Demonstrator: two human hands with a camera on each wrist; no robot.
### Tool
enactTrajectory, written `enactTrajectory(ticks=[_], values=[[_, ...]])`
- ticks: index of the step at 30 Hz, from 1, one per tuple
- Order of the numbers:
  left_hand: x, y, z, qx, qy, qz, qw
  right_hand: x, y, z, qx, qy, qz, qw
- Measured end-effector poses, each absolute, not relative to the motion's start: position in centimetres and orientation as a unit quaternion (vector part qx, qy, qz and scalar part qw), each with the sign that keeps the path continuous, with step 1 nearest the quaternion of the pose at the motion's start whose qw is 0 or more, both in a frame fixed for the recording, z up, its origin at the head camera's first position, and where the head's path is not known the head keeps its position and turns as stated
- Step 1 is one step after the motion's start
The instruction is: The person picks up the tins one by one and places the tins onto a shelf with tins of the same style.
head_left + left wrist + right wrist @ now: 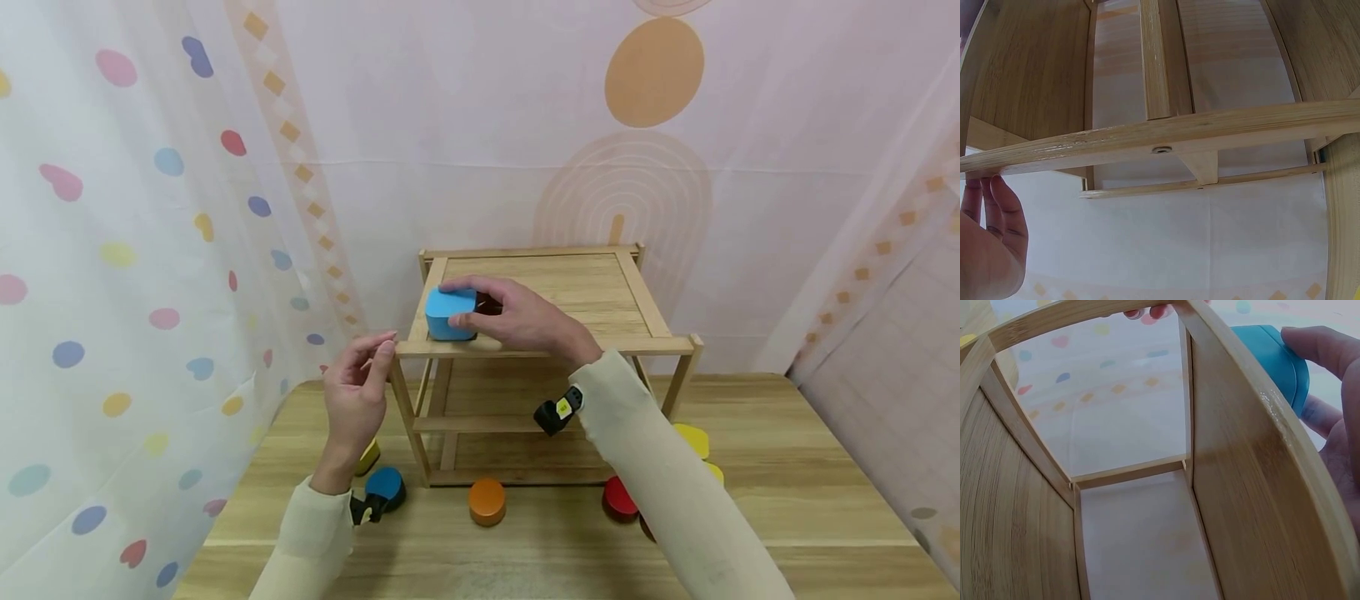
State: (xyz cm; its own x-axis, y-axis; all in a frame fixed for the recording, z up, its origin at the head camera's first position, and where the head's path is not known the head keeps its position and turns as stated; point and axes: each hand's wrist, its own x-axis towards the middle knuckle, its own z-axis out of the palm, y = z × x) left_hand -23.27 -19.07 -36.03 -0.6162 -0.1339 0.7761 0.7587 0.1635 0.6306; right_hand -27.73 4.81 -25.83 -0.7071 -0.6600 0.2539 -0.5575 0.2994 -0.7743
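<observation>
At the left front of the wooden shelf rack's (pixel 577 292) top board sits a light blue rounded block (pixel 444 315). My right hand (pixel 517 315) grips this block, thumb on its near side and fingers over the top; the right wrist view shows the thumb on the block (pixel 1272 359) beyond the top board. A dark brown thing (pixel 489 305) is partly hidden under that hand. My left hand (pixel 357 387) is at the rack's front left corner with loosely bent fingers; in the left wrist view its fingertips (pixel 1004 190) touch the wooden side bar (pixel 1116 140).
On the wooden table (pixel 547 542) stand an orange round block (pixel 487 502), a blue one (pixel 387 485) by the left wrist and a red one (pixel 619 500). Yellow blocks (pixel 692 438) lie right of the rack, partly behind my right sleeve. A patterned curtain (pixel 480 200) hangs behind.
</observation>
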Motion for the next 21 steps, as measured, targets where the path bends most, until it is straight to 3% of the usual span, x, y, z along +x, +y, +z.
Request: enactTrajectory(ticks=[21], values=[[-23.41, -19.18, -35.48, -0.219, -0.694, -0.589, 0.352, -27.63, 5.76, -25.46, -0.370, 0.803, -0.468, 0.020]])
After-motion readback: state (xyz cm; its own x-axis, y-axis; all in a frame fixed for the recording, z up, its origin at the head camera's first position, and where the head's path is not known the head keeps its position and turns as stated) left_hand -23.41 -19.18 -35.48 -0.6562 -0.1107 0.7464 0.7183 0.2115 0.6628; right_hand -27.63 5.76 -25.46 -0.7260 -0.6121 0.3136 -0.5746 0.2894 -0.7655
